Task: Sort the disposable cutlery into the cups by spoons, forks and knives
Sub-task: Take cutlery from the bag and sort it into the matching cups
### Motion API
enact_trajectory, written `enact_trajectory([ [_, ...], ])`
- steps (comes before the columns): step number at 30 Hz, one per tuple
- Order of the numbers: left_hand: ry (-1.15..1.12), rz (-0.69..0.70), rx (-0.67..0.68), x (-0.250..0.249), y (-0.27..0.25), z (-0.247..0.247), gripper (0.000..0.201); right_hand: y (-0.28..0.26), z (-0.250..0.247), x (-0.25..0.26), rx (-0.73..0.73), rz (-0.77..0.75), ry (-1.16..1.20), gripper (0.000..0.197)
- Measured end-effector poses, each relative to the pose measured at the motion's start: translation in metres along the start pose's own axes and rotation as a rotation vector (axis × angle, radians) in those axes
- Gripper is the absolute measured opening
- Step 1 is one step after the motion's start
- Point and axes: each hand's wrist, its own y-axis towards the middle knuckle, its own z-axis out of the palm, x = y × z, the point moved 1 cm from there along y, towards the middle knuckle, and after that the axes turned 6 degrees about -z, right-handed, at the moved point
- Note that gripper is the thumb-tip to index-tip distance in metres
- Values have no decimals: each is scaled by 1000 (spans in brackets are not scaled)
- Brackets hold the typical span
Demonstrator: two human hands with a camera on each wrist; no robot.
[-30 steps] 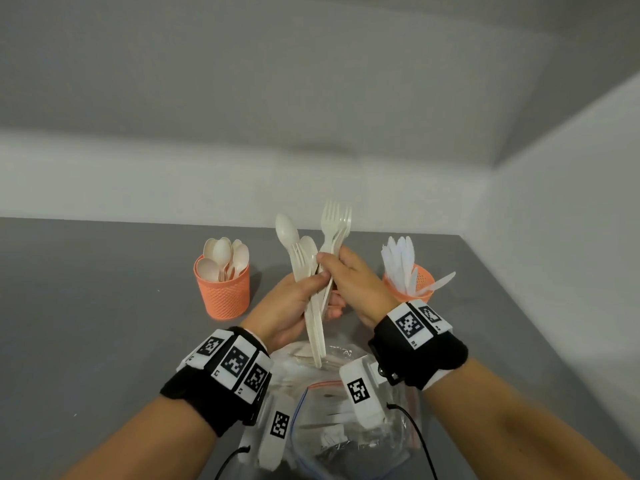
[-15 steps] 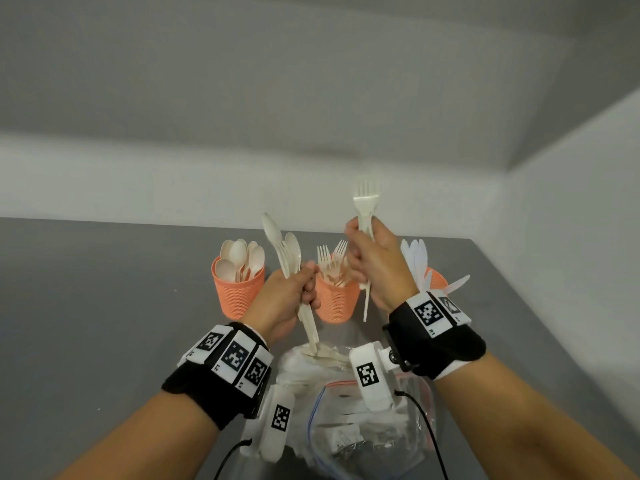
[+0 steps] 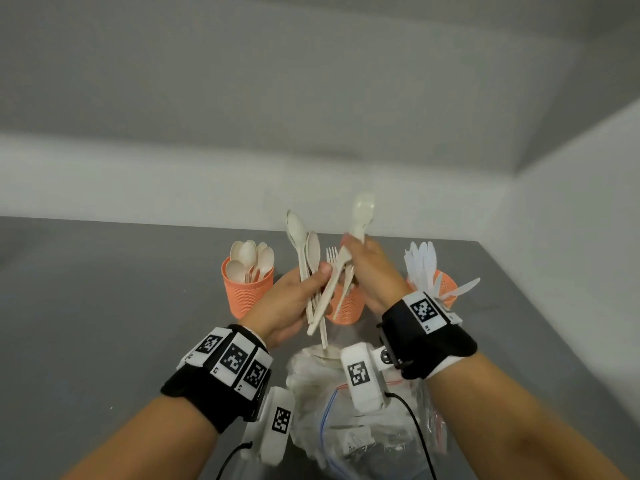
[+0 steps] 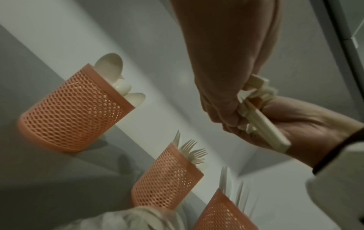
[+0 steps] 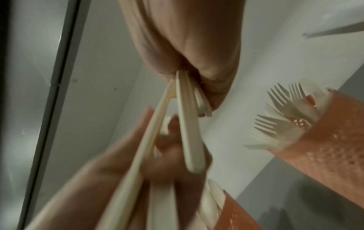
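Observation:
Three orange mesh cups stand in a row on the grey table: spoons, forks and white knives. Above the fork cup my left hand grips a bundle of cream cutlery with two spoon bowls upright. My right hand meets it and pinches one long cream piece that slants across the bundle. Its raised head is too blurred to name. The left wrist view shows both hands closed round the handles. In the right wrist view my fingers pinch handles.
A clear zip bag with more cutlery lies on the table just below my wrists. A light wall bounds the table on the right, close behind the knife cup. One knife leans far out of that cup.
My right hand, which held forks high above the fork cup, has come down to the left hand's bundle and grips a piece there. The left hand kept its bundle.

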Motion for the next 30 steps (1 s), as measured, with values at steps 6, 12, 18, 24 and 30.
enact_trajectory([
  [6,-143,-35,-270,9,6,-34,20,39,-37,19,-289,-340,71,14],
  [12,-149,22,-301,2,6,-44,22,63,-29,-16,-236,-498,-214,4],
  [18,-99,-20,-283,-3,3,-61,22,73,-29,-52,-258,-389,-255,42],
  [24,-142,13,-306,-6,-7,-72,12,80,-31,-59,-325,-468,-521,13],
  [30,-109,100,-361,-9,-14,-90,19,78,-39,-76,-156,-272,-918,35],
])
